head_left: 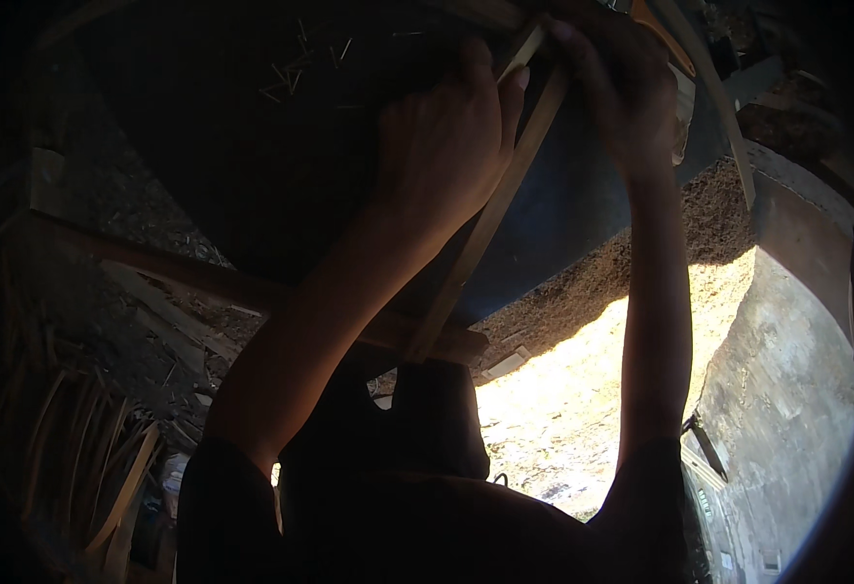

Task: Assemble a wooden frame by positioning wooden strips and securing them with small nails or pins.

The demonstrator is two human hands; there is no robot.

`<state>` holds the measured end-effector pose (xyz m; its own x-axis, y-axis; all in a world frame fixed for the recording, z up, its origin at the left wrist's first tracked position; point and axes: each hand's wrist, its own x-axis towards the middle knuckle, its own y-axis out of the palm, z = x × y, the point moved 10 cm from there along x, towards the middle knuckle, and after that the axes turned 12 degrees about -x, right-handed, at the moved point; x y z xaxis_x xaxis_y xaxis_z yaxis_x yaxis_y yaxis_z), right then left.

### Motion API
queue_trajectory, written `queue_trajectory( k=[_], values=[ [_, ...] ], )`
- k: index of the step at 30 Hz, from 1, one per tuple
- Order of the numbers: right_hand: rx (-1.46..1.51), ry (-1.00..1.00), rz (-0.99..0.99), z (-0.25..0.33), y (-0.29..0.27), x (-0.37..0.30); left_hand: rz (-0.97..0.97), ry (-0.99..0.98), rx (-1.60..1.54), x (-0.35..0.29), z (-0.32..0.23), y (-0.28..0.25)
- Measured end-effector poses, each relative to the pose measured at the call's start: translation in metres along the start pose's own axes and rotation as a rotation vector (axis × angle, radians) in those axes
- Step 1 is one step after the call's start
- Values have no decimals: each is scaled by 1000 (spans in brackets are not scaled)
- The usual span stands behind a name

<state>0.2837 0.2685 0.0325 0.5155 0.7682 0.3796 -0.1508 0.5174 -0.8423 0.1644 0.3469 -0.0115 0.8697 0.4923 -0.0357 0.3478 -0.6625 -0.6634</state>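
Observation:
My left hand (pixel 451 136) is closed on a narrow pale wooden strip (pixel 522 54), with the thumb along its side. My right hand (pixel 631 92) reaches in from the right, its fingers bent at the strip's upper end; they are dark and partly hidden. A longer wooden slat (pixel 490 214) slants between my forearms from under the hands toward my lap. Both hands are over a dark flat surface (pixel 281 185). Several thin nails (pixel 296 73) lie scattered on it, beyond my left hand.
An orange curved object (pixel 663 37) lies past my right hand, beside a long bent wooden strip (pixel 724 107). A wooden bar (pixel 184 268) crosses at the left. Slats (pixel 125 487) stand at lower left. Sunlit shavings (pixel 563 389) cover the ground, near a grey concrete surface (pixel 787 389).

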Motion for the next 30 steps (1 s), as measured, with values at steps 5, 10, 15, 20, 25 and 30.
queue_trajectory(
  k=[5,10,15,20,25,30],
  values=[
    [116,194,-75,1,-9,-18,-39,16,-22,-3,-3,9],
    [5,59,-140,14,-19,-20,-28,-42,-90,-1,-7,6],
    [-146,74,20,13,-16,-25,-150,88,-122,5,-10,-1],
    [-92,148,17,8,-19,-29,-388,201,-438,14,-35,-32],
    [-661,601,-278,-63,-80,-79,-326,133,-452,29,-23,-19],
    [-416,855,-21,-132,-53,-115,-332,182,-521,31,-26,-14]
  ],
)
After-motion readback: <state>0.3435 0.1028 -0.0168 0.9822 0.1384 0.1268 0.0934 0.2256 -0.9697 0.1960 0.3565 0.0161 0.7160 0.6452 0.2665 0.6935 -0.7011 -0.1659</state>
